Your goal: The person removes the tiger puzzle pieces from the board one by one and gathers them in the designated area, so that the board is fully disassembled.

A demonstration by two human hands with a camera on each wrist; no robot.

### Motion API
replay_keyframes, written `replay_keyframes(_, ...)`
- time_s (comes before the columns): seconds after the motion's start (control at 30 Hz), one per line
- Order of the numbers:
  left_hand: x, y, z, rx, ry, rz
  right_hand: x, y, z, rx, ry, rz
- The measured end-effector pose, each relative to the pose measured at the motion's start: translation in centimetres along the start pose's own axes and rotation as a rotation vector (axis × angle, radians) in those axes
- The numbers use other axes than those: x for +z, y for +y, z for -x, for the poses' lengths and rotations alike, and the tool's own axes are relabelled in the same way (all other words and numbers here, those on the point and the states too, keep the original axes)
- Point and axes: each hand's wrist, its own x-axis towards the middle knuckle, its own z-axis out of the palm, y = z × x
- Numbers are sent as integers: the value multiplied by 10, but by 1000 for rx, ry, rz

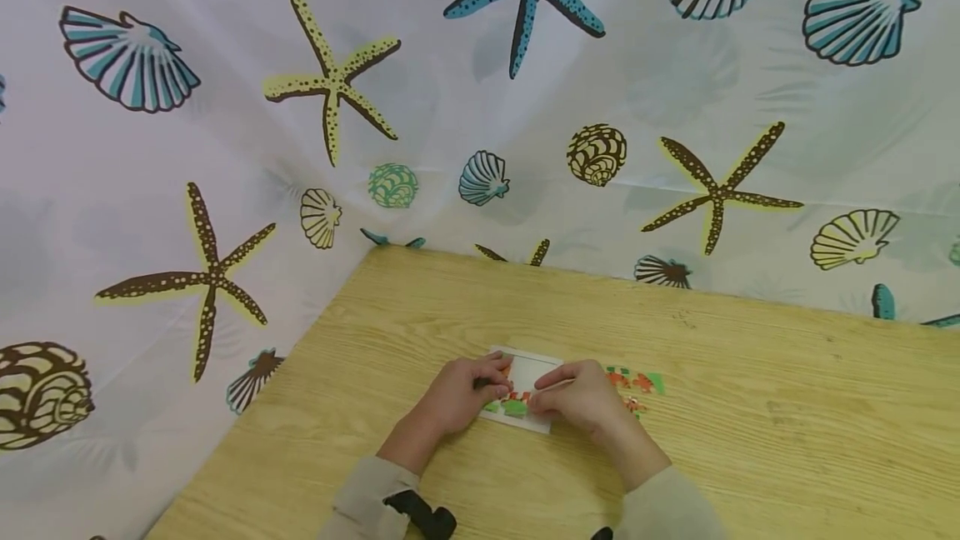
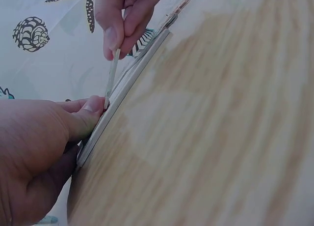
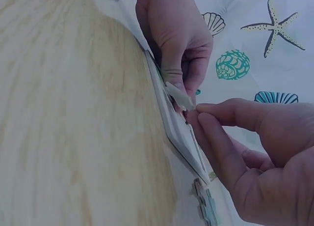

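Note:
A small white puzzle tray (image 1: 534,353) lies on the table, with red, orange and green pieces (image 1: 514,408) along its lower and left parts. My left hand (image 1: 456,394) holds the tray at its left side, its thumb close to the pieces. Over the tray's lower right part, my right hand (image 1: 588,398) pinches a thin puzzle piece (image 2: 113,76) between thumb and fingers. In the left wrist view that piece stands tilted, its lower end down by the left thumb. The picture on the held piece is mostly hidden from above.
Several loose red and green puzzle pieces (image 1: 643,382) lie on the wooden table (image 1: 787,407) just right of the right hand. A white curtain (image 1: 450,90) printed with shells and starfish hangs along the table's back and left edges.

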Motion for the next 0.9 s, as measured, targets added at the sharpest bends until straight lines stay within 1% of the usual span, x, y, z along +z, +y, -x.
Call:
replay_keyframes(0.1,-1,-2,0,-9,7,4,-3,1,-1,-7,-18,-11)
replay_keyframes(0.3,-1,-3,0,-22,-14,6,-8,10,-2,-4,-51,-29)
replay_keyframes(0.43,-1,-1,-2,-12,-16,-4,-11,13,-3,-20,-73,-58)
replay_keyframes(0.63,-3,2,-2,7,-20,-4,-16,11,-1,-37,-116,-65)
replay_keyframes(0.73,-2,2,-1,-2,-21,-2,-21,9,0,-32,-146,-64)
replay_keyframes(0.9,0,1,0,-20,-7,7,-30,6,1,-21,-162,-72)
